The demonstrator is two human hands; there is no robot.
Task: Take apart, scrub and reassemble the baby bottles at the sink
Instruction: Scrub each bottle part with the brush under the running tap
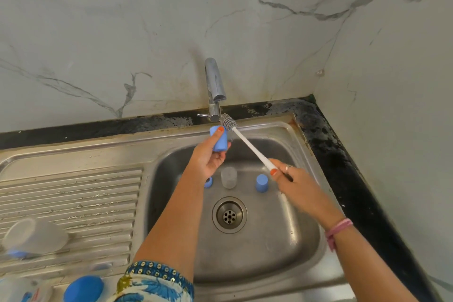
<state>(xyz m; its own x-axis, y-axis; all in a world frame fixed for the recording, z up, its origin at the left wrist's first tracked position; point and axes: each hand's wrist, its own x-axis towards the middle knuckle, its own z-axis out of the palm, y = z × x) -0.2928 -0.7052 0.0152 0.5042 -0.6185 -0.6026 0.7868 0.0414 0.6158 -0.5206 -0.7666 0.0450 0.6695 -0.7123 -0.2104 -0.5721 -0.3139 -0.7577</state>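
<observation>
Left hand [208, 154] grips blue cap [219, 140]; right hand [297, 182] pinches bottle brush [245, 141] under tap [214, 88]

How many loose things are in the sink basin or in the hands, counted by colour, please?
Blue: 3, the cap held in the left hand, the cap right of the drain, the piece half hidden behind the left wrist
Clear: 1, the cup in the basin
White: 1, the brush held in the right hand
Total: 5
</observation>
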